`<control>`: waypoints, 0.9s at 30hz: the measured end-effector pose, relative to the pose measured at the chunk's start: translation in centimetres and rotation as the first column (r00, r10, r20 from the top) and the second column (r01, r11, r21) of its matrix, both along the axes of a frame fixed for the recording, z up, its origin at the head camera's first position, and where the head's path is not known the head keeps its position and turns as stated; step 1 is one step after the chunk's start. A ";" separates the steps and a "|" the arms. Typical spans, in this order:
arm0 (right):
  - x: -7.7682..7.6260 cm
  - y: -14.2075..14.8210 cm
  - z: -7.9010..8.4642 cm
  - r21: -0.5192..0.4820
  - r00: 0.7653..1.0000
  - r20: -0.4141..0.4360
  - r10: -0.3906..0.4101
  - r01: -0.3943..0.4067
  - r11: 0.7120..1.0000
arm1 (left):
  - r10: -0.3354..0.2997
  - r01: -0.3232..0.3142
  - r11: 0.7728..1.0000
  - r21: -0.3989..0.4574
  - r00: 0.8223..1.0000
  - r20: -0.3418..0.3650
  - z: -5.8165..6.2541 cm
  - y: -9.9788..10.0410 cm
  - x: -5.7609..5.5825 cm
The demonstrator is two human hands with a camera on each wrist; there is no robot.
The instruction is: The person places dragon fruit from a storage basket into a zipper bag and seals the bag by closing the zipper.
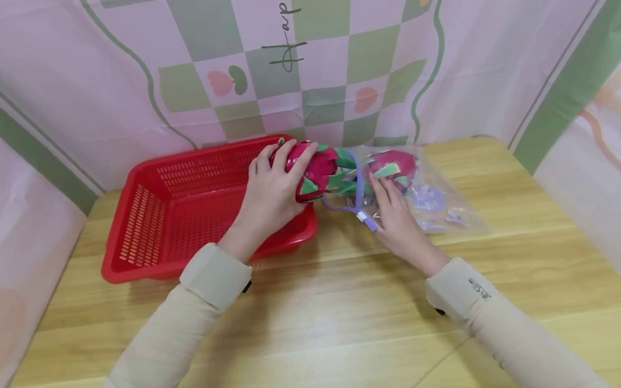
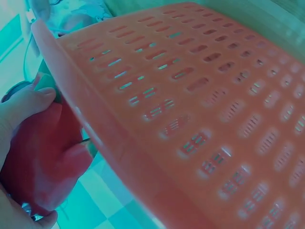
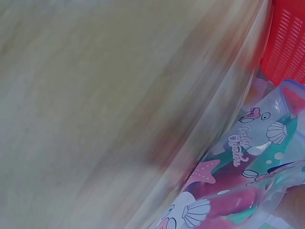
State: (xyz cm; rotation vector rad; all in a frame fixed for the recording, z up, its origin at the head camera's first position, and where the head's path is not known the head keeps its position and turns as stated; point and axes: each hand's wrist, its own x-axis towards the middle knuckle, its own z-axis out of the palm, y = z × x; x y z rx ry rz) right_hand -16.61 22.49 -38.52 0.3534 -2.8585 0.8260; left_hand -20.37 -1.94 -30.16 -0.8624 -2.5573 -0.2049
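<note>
My left hand (image 1: 271, 191) grips a pink dragon fruit (image 1: 316, 167) with green scales from above, over the right end of the red basket (image 1: 117, 241). In the left wrist view, thumb and fingers curl round the fruit (image 2: 43, 162) beside the basket's rim. Its green tips point toward the mouth of a clear zip bag (image 1: 450, 209), edged in purple. A second dragon fruit (image 1: 399, 164) lies inside the bag. My right hand (image 1: 402, 229) holds the bag near its white slider (image 1: 361, 216), fingers across the plastic. Printed shells and a starfish show on the bag in the right wrist view.
The perforated basket stands at the back left of the wooden table (image 1: 324, 353). Behind it hangs a checked pink and green cloth (image 1: 327, 63), with more cloth at both sides. A thin cord (image 1: 431, 368) runs near the right forearm.
</note>
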 end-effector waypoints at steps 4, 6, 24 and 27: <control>0.0 0.1 0.0 -0.003 1.000 0.009 -0.009 0.009 1.000 | -0.012 0.012 1.000 -0.001 1.000 0.009 -0.2 0.7 0.0; 0.0 0.1 0.0 -0.005 1.000 0.011 -0.021 0.021 1.000 | -0.024 0.024 1.000 -0.011 1.000 -0.001 -0.3 1.0 0.1; 0.1 -0.1 0.1 -0.007 1.000 0.012 -0.017 0.017 1.000 | -0.010 0.009 1.000 -0.023 0.999 -0.051 -1.3 2.6 -0.1; 0.0 -0.1 0.2 -0.009 1.000 -0.001 -0.023 0.023 1.000 | 0.000 -0.002 1.000 -0.026 0.998 -0.063 -1.0 2.8 -0.2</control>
